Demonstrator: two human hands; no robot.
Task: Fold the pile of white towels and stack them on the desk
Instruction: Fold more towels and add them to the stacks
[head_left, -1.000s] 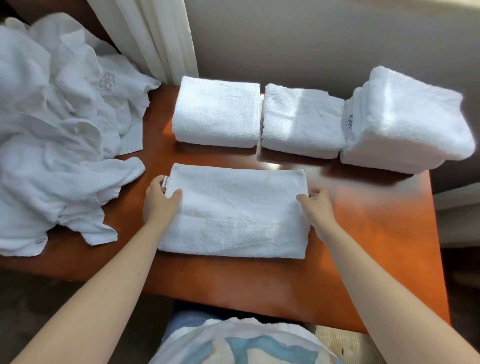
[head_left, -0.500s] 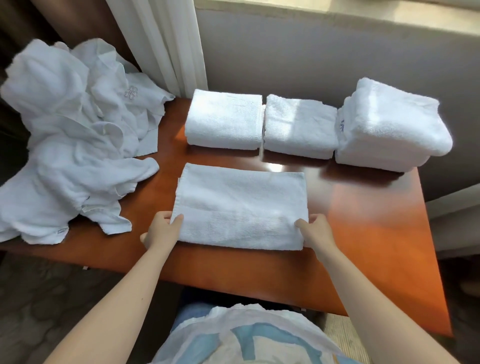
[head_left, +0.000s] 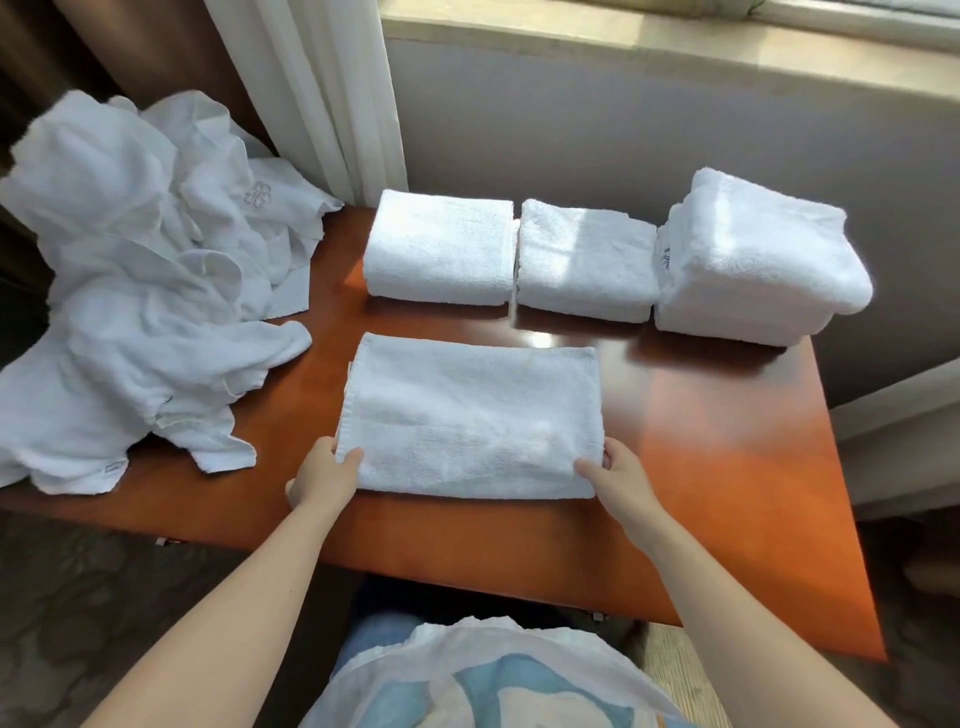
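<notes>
Pinching the near corners of a half-folded towel, both hands sit at the front edge of the cloth. The left hand grips the near-left corner, thumb laid on top and the other fingers out of sight below the edge; the right hand grips the near-right corner, thumb on top and fingers curled round the side edge. Both bare forearms reach in from the bottom of the view and angle slightly toward each other.

The towel lies flat between the hands as a wide rectangle on the orange-brown surface; its near edge runs from hand to hand, a little in from the front edge of the surface.

Beyond its far edge, with a strip of bare wood between, a row of folded towels stands along the back: a left bundle, a middle bundle just beside it, and a tall stack touching that one at the right end. A loose pile of crumpled white towels covers the left end of the surface and hangs over its edge.

Behind the row rises a grey wall; a pale curtain hangs at the back left.
</notes>
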